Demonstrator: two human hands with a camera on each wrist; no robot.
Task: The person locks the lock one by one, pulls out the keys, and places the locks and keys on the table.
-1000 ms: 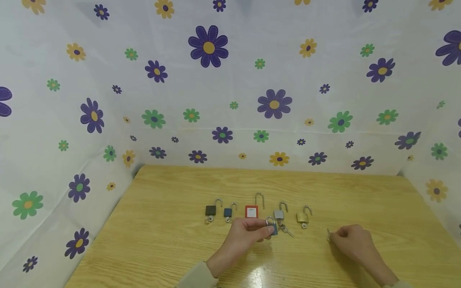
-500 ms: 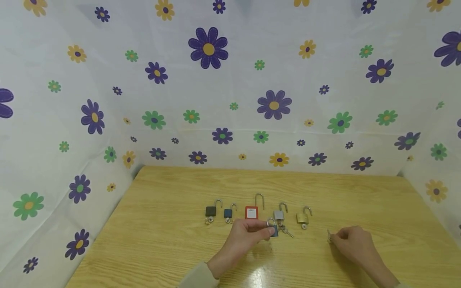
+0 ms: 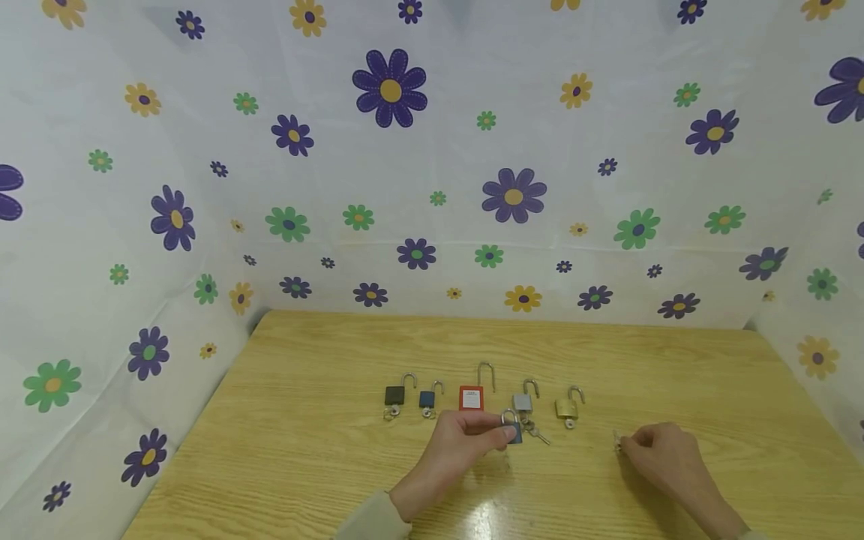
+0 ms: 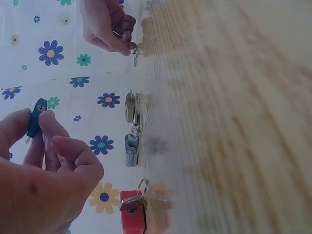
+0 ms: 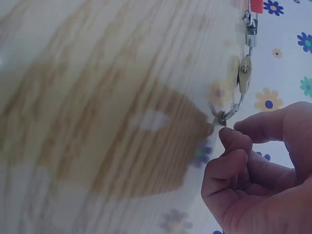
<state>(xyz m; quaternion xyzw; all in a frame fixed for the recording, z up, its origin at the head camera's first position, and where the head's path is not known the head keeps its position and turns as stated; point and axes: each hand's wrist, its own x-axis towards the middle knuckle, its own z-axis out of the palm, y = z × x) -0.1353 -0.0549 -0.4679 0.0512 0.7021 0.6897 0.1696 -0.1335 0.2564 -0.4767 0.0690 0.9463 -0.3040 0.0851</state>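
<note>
Pinching a small blue padlock (image 3: 511,430) above the table (image 3: 317,450), the left hand (image 3: 462,442) waits; the right hand (image 3: 658,450) pinches a key (image 3: 616,439). Five padlocks (image 3: 471,397) lie open; this one looks closed.

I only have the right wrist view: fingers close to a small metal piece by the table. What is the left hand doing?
Observer: In the head view the left hand pinches a small held blue padlock just in front of a row of locks.
Operator: Which locks are in that row?
Observer: Five sit on the table: black padlock, small blue row padlock, red padlock, silver padlock, brass padlock.
Operator: And the metal piece by my hand?
Observer: The head view shows the right hand pinching a small key, right of the brass padlock and apart from it.
</note>
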